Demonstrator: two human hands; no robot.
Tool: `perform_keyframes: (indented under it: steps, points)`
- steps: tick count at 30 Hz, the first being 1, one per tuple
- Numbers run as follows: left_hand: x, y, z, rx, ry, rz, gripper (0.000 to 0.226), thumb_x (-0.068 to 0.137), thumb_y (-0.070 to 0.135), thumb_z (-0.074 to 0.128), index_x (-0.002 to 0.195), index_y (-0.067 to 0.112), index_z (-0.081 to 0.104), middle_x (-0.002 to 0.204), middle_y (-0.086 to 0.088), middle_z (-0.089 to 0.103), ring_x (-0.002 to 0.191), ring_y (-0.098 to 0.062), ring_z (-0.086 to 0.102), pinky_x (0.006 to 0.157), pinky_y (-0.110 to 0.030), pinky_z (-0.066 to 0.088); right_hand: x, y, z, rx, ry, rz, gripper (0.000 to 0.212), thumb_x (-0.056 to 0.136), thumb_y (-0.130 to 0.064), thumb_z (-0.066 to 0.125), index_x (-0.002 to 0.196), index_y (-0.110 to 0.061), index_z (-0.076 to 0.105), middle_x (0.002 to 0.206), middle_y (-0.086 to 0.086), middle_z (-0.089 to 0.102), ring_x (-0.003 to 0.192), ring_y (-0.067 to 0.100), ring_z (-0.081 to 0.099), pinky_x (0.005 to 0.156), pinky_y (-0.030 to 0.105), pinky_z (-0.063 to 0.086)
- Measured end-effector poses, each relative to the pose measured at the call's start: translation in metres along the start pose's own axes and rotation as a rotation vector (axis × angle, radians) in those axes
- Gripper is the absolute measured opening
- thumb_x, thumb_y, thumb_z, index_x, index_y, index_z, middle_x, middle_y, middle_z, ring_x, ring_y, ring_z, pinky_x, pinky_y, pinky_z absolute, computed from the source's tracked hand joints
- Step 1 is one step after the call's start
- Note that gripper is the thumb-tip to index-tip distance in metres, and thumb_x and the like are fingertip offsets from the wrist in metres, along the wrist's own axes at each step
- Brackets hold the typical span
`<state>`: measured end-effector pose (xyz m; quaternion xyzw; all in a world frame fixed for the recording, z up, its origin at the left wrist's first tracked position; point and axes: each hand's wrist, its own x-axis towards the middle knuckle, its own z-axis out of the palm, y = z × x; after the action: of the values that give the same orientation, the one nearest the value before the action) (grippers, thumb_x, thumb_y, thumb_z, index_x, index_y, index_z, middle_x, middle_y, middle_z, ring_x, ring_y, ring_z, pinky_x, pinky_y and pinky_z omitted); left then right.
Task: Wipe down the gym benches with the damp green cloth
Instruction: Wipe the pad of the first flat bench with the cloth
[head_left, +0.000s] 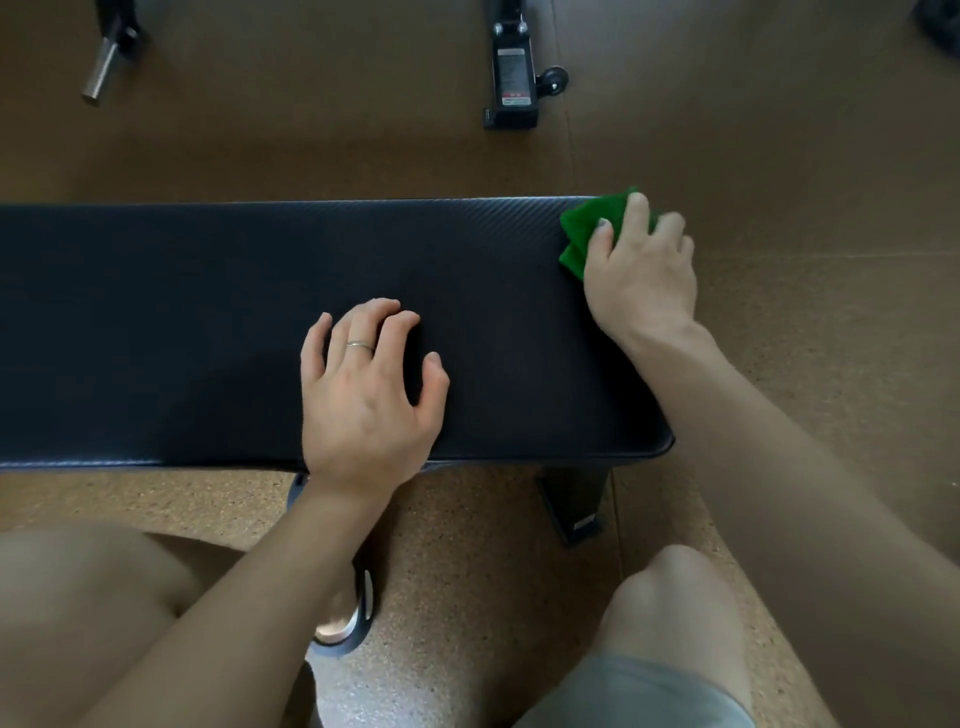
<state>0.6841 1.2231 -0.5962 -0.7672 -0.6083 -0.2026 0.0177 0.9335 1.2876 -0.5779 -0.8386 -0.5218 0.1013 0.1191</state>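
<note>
Bare forearms, ring (silver), grey shorts

Black bench pad: green cloth at far right corner.

Gym: indicated by a padded black bench, speckled rubber flooring, a steel barbell end and a wheeled equipment base.

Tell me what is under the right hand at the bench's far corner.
The folded green cloth lies under the right hand, on the far right corner of the bench pad. Its left edges stick out; the rest, and the pad beneath, is covered.
</note>
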Motion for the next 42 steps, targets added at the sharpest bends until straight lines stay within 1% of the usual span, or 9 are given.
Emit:
perform_keyframes:
  steps: [3,9,13,18,24,28,31,35,42]
  points:
    - [0.0,0.003,0.0,0.024,-0.033,0.001,0.041,0.101,0.042,0.044,0.127,0.015,0.061,0.138,-0.004,0.057,0.127,-0.024,0.055,0.123,-0.044,0.025,-0.046,0.009,0.001,-0.03,0.0,0.028,0.061,0.109,-0.042,0.023,0.16,-0.009,0.018,0.143,0.027,0.038,0.122,0.042,0.045,0.106,0.049,0.038]
    - [0.001,0.002,0.0,0.069,-0.068,-0.02,0.041,0.101,0.042,0.04,0.129,0.017,0.057,0.14,-0.002,0.053,0.129,-0.024,0.05,0.121,-0.043,0.027,-0.119,0.024,0.006,-0.065,0.051,0.022,0.059,0.109,-0.039,0.026,0.16,-0.009,0.022,0.142,0.025,0.038,0.122,0.04,0.044,0.105,0.049,0.042]
    - [0.0,0.002,0.001,0.068,-0.07,-0.006,0.041,0.101,0.042,0.04,0.129,0.016,0.058,0.139,-0.003,0.054,0.128,-0.026,0.051,0.121,-0.045,0.028,-0.153,0.017,0.014,-0.094,0.111,0.003,0.057,0.109,-0.035,0.025,0.159,-0.007,0.028,0.158,0.028,0.026,0.146,0.046,0.025,0.124,0.054,0.02]
    - [0.001,0.001,0.0,0.077,-0.077,-0.003,0.044,0.103,0.043,0.037,0.13,0.016,0.058,0.138,-0.004,0.055,0.129,-0.026,0.051,0.121,-0.046,0.027,-0.18,-0.001,0.025,-0.133,0.16,-0.087,0.058,0.109,-0.035,0.022,0.158,-0.007,0.032,0.164,0.025,0.025,0.153,0.041,0.018,0.127,0.052,0.012]
    - [0.001,-0.003,0.0,0.016,-0.063,0.02,0.045,0.105,0.041,0.032,0.131,0.017,0.06,0.138,-0.003,0.057,0.13,-0.024,0.052,0.122,-0.046,0.026,-0.204,-0.055,0.048,-0.062,0.202,-0.228,0.054,0.109,-0.033,0.026,0.156,-0.008,0.038,0.163,0.017,0.034,0.153,0.036,0.024,0.127,0.05,0.013]
    - [0.003,-0.017,-0.015,-0.094,-0.03,0.091,0.045,0.107,0.035,0.03,0.125,0.016,0.067,0.133,-0.002,0.063,0.132,-0.022,0.052,0.123,-0.045,0.024,-0.19,-0.026,0.037,-0.126,0.216,-0.353,0.053,0.111,-0.037,0.025,0.154,-0.011,0.042,0.16,0.014,0.041,0.151,0.031,0.032,0.126,0.047,0.02]
    - [-0.003,-0.061,-0.035,-0.126,0.057,0.168,0.036,0.108,0.028,0.035,0.108,0.014,0.068,0.115,-0.003,0.066,0.115,-0.025,0.057,0.11,-0.04,0.036,-0.177,-0.017,0.035,-0.112,0.297,-0.18,0.052,0.111,-0.036,0.027,0.15,-0.009,0.048,0.158,0.017,0.043,0.15,0.033,0.034,0.126,0.047,0.021]
    - [-0.003,-0.118,-0.04,-0.121,0.035,0.117,0.033,0.106,0.024,0.034,0.096,0.011,0.062,0.099,-0.005,0.061,0.094,-0.027,0.054,0.089,-0.041,0.04,-0.183,-0.069,0.056,-0.073,0.354,-0.018,0.054,0.11,-0.033,0.026,0.149,-0.005,0.049,0.157,0.02,0.042,0.149,0.037,0.033,0.126,0.05,0.019]
    - [-0.006,-0.122,-0.034,-0.342,0.112,0.055,0.027,0.103,0.018,0.037,0.091,0.012,0.06,0.091,-0.002,0.059,0.082,-0.019,0.05,0.081,-0.033,0.037,-0.226,-0.177,0.092,-0.067,0.223,-0.328,0.053,0.111,-0.034,0.022,0.153,-0.011,0.045,0.161,0.013,0.04,0.153,0.029,0.028,0.127,0.048,0.016]
